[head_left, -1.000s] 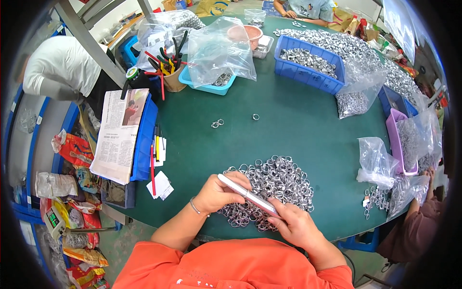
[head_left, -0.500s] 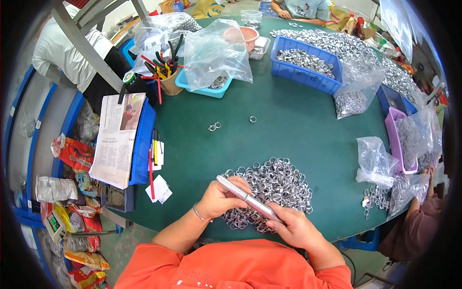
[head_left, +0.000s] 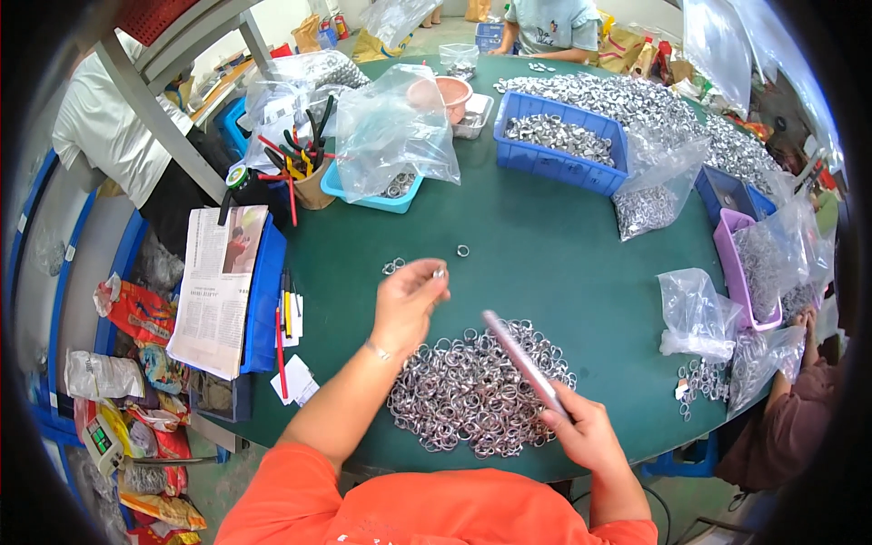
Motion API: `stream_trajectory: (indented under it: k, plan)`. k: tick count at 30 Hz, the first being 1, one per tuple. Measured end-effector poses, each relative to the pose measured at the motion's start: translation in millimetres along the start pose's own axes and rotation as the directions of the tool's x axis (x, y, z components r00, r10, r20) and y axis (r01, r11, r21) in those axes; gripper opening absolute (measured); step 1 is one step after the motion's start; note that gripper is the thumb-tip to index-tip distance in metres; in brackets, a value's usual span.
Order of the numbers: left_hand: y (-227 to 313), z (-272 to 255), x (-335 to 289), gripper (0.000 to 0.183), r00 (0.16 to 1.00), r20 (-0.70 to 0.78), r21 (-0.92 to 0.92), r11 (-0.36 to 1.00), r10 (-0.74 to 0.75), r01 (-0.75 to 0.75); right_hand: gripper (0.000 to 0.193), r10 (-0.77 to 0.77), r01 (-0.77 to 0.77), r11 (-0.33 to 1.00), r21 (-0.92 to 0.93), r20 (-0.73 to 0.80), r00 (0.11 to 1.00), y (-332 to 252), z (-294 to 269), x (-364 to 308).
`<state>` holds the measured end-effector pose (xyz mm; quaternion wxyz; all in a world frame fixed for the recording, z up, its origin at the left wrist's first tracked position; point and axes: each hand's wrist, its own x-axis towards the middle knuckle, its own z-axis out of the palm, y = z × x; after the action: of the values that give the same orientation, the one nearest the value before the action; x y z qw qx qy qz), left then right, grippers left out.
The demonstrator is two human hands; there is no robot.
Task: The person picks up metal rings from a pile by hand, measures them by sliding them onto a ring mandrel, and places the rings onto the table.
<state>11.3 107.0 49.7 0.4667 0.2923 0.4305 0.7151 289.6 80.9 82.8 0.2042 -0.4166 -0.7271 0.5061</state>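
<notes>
In my right hand (head_left: 586, 429) is a tapered ring mandrel (head_left: 525, 361), gripped at its thick end, with the thin end pointing up and left. My left hand (head_left: 407, 304) is lifted over the table, pinching a small silver ring (head_left: 439, 272) between thumb and fingertips. A large pile of silver rings (head_left: 477, 395) lies below both hands, close to my body. Beyond the left hand, a few loose rings (head_left: 392, 266) show at its edge, partly hidden by it. One more ring (head_left: 463, 251) rests alone slightly to the right.
A blue bin (head_left: 563, 168) of metal pieces stands at the back, before a wide heap of similar pieces (head_left: 627, 100). Pliers fill a cup (head_left: 315, 189) beside a turquoise tray (head_left: 377, 204). Newspapers (head_left: 218, 291) lie at left; a purple basket (head_left: 734, 268) stands at right. Other people sit around the table.
My left hand has left the mandrel and moved up and away with a ring in its fingers. The mandrel, in my right hand, is tilted more upright. The view has shifted slightly.
</notes>
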Motion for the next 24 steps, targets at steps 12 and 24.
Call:
stream_trajectory:
  k: [12,24]
  plan:
    - [-45.6,-26.7,82.4,0.019,0.93,0.22,0.904,0.297,0.293,-0.308,0.031,0.063,-0.059,0.998,0.024,-0.204,0.977,28.5,-16.4,-14.8]
    - [-43.3,-18.6,-0.2,0.009,0.841,0.524,0.843,0.223,-0.136,-0.489,0.034,0.039,-0.038,0.999,0.012,-0.163,0.986,26.2,-8.8,-13.1]
